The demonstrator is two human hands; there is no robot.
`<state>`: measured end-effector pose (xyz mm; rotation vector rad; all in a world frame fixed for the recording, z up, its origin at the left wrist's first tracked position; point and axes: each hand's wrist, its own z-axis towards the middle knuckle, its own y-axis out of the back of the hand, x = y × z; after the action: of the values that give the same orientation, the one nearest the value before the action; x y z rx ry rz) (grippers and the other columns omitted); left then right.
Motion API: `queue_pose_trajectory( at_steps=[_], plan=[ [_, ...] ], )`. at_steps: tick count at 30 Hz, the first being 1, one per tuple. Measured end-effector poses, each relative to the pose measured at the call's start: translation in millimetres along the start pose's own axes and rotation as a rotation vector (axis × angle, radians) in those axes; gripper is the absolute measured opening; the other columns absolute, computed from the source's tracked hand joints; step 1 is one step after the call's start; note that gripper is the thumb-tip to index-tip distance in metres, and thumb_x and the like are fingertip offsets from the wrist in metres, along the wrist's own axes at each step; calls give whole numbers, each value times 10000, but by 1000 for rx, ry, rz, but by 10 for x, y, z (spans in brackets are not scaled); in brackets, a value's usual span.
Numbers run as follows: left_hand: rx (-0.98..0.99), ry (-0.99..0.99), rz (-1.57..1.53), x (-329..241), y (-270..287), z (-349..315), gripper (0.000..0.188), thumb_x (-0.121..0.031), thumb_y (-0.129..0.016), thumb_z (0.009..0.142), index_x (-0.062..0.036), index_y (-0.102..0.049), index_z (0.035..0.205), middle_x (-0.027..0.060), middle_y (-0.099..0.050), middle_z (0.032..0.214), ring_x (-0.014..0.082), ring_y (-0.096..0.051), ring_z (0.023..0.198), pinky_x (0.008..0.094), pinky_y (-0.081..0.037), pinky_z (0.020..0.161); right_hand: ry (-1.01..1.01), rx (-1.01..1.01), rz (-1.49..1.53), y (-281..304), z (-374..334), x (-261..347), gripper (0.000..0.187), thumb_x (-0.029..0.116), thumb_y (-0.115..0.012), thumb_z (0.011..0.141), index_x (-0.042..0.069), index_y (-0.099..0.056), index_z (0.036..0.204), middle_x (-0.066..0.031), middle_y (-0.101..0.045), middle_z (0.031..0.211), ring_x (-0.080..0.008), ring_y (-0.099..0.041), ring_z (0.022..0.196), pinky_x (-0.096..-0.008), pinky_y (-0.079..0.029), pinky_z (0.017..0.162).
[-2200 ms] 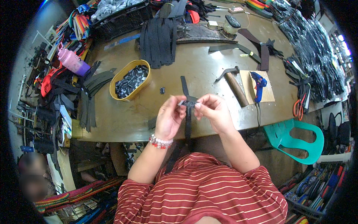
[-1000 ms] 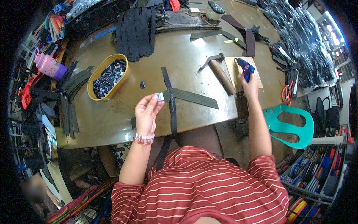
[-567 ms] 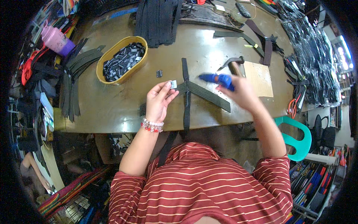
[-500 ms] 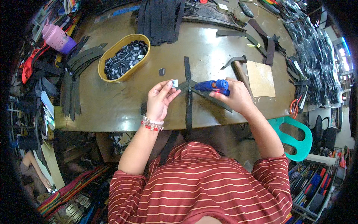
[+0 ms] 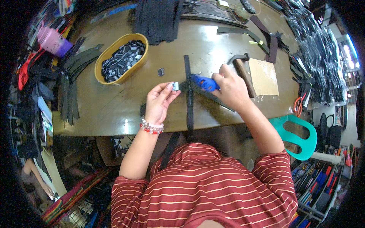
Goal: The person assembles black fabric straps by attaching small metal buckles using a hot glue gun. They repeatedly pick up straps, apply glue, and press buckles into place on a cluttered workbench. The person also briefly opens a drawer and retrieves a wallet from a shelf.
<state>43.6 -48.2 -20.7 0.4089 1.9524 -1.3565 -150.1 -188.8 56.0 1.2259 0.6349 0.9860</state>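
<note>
My left hand point(image 5: 157, 99) pinches a small white label point(image 5: 175, 86) between thumb and fingers, just left of the crossed black webbing straps point(image 5: 189, 104). My right hand point(image 5: 232, 86) is closed around a blue gun-shaped tool point(image 5: 204, 82) with orange parts; its exact kind is unclear. The tool points left over the place where the straps cross, and my fingers partly cover it. One strap runs up and down the table while another slants away to the lower right. Beyond the label lies a small dark buckle-like piece point(image 5: 161, 72).
A yellow tub point(image 5: 98, 70) of small dark pieces stands left. Black straps point(image 5: 156, 21) lie at the back. To the right are a hammer point(image 5: 245, 78), a tan board point(image 5: 264, 78) and orange-handled scissors point(image 5: 298, 105). A green stool point(image 5: 310, 135) stands by the table edge.
My right hand has tilted the blue tool and moved it slightly left and down, with its fingers bunched higher. My left hand keeps the label in nearly the same place.
</note>
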Motion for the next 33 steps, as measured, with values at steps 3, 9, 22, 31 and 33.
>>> queue_pose_trajectory(
  at_steps=[3, 9, 22, 31, 33],
  plan=[
    [12, -13, 9, -26, -5, 8, 132, -82, -568, 891, 4, -583, 990, 51, -627, 866, 119, -606, 754, 436, -505, 904, -251, -278, 138, -32, -256, -434, 248, 176, -733, 676, 71, -631, 877, -145, -564, 924, -310, -581, 821, -395, -476, 716],
    [4, -45, 274, 9, -230, -77, 122, -75, -586, 880, 6, -608, 969, 61, -649, 892, 117, -621, 763, 290, -521, 805, -1197, -401, 107, -99, -861, -1305, 464, 403, -655, 814, 37, -600, 1094, -165, -590, 982, -280, -574, 950, -416, -411, 849],
    [97, -157, 311, 216, -638, -450, 87, -74, -584, 890, -5, -616, 933, 42, -649, 889, 90, -604, 796, 227, -499, 728, -422, -418, 995, -241, -485, 807, 157, 113, -733, 728, 17, -634, 804, -86, -610, 772, -181, -596, 740, -303, -475, 686],
    [82, -420, 1464, -299, -285, 167, 180, -227, -667, 792, -48, -657, 780, 109, -510, 1204, 261, -462, 1121, 370, -372, 947, -298, -223, 564, -438, -50, 458, 193, 24, -611, 794, 13, -638, 985, -145, -620, 946, -277, -617, 795, -347, -504, 738],
    [147, -351, 1516, -255, -253, 328, 186, -239, -668, 788, -53, -660, 779, 103, -516, 1189, 272, -460, 1116, 376, -366, 954, -187, -291, 455, -597, -31, 410, 213, 9, -607, 778, 22, -640, 988, -140, -619, 939, -283, -602, 841, -358, -493, 764]
  ],
)
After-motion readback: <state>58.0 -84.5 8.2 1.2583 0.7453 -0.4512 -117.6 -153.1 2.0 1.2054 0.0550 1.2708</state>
